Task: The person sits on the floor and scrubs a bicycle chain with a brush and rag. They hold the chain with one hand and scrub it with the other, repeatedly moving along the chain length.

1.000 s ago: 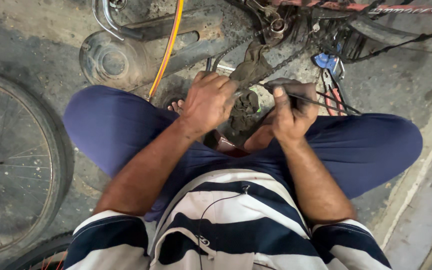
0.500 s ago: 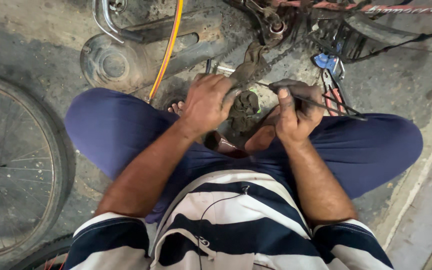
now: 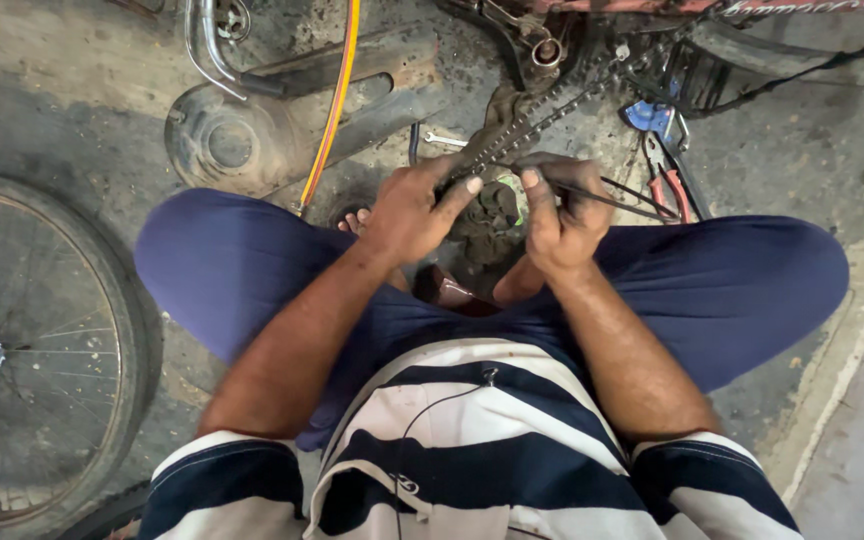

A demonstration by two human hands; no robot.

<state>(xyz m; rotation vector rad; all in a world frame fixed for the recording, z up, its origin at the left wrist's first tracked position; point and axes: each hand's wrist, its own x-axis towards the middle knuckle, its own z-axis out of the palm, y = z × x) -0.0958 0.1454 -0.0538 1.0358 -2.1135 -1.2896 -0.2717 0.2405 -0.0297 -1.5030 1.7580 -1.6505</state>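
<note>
I squat over a greasy bicycle chain (image 3: 552, 105) that runs from the frame at the top down to my hands. My left hand (image 3: 414, 208) grips the chain's lower end, its thumb pointing right. My right hand (image 3: 560, 215) is closed on a thin dark two-armed tool (image 3: 624, 198) whose arms stick out to the right. Thumb tips of both hands nearly meet above a dirty crumpled rag (image 3: 492, 218) on the ground between my knees. What lies under my palms is hidden.
A spoked bicycle wheel (image 3: 32, 350) lies at the left. A round metal part (image 3: 217, 140), a yellow tube (image 3: 334, 95) and a small wrench (image 3: 444, 139) lie ahead. Red-handled pliers (image 3: 668, 185) and a blue object (image 3: 646, 115) lie at the right, near a concrete kerb (image 3: 852, 390).
My left hand has slid slightly lower along the chain and my two thumbs have come closer together. The right hand keeps its hold on the thin tool.
</note>
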